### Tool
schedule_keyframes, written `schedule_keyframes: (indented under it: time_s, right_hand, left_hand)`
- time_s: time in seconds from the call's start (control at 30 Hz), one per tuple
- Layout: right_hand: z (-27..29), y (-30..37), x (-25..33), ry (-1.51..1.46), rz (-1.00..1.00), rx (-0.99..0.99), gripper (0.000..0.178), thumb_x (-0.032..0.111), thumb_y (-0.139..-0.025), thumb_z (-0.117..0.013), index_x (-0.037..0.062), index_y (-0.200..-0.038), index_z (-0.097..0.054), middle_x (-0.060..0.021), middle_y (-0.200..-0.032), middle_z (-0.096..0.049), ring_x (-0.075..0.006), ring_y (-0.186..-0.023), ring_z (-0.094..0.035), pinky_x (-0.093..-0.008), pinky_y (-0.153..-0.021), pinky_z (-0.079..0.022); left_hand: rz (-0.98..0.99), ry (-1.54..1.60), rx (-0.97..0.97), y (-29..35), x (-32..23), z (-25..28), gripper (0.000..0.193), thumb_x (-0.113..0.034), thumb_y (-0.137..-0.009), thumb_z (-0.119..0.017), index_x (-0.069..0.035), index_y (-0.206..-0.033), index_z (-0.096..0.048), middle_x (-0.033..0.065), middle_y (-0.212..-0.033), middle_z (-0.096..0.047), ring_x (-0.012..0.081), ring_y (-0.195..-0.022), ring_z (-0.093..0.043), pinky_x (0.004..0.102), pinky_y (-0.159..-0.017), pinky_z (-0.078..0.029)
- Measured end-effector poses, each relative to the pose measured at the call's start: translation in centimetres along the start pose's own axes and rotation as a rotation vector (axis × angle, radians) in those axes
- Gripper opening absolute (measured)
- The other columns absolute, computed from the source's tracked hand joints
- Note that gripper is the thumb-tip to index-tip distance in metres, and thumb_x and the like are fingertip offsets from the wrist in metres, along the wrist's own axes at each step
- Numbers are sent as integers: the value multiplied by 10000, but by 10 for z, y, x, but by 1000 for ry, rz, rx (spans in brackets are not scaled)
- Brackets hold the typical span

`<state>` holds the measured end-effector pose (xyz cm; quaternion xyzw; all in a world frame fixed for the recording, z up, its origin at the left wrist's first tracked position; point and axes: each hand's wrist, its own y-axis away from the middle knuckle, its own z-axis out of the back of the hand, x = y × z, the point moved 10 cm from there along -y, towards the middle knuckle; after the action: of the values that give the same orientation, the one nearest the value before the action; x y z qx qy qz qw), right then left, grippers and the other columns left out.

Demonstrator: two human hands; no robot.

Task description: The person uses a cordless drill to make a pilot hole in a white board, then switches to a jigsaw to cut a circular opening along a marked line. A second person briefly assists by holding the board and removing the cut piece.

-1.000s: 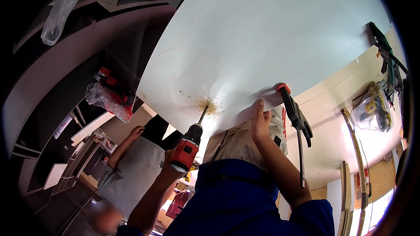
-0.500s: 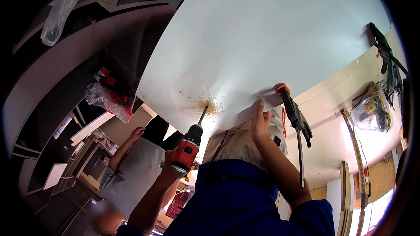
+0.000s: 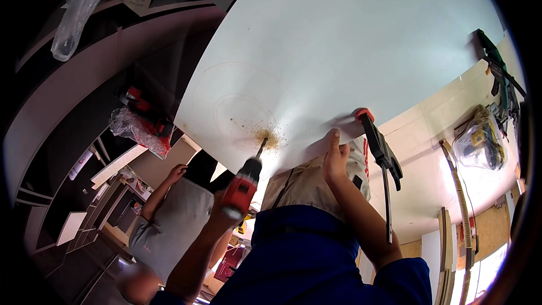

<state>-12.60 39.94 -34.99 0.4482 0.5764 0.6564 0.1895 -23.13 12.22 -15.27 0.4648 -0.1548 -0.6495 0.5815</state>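
In the head view, the left hand (image 3: 219,213) wraps round a red-and-black cordless drill (image 3: 243,189), its slim metal bit (image 3: 261,149) meeting brown sawdust (image 3: 271,134) on a glossy white panel's (image 3: 361,39) near left. The right hand (image 3: 337,162) lays its thumb over the near edge, perhaps for steadiness, its hidden fingers' grip untellable; rightward, a black, red-padded bar clamp (image 3: 384,151) seemingly pins the panel.

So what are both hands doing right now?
Left hand: closed around the red drill.
Right hand: at the white board's edge, thumb showing; fingers hidden, so grip can't be told.
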Motion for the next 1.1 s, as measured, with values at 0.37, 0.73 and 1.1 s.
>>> schedule_keyframes:
  time_s: [0.37, 0.73, 1.1]
  right_hand:
    - [14, 6, -1, -133, -1, -1, 354, 358, -1068, -586, 70, -1274, -572, 4, -1171, -609, -111, -1101, -538, -299, -970, -428]
    - [0, -8, 14, -122, 23, 71, 349, 392, -1040, -629, 78, -1189, -593, 11, -1120, -622, -107, -1057, -560, -301, -956, -448]
    - [-3, -13, 16, -74, 88, 111, 391, 426, -1034, -637, 67, -1185, -607, 43, -1043, -614, -74, -992, -522, -266, -908, -405]
  left_hand:
    - [-24, 20, -104, -50, -5, -21, 237, -19, -776, -745, -67, -1004, -700, 119, -862, -726, 278, -809, -748, 361, -730, -576]
    - [164, 188, -170, -32, 33, -30, 220, -99, -824, -704, -38, -1033, -679, 84, -827, -709, 208, -746, -702, 359, -725, -575]
    - [106, 331, -280, -18, 21, -25, 236, -127, -818, -729, -9, -1013, -668, 104, -841, -700, 250, -790, -714, 381, -746, -561]
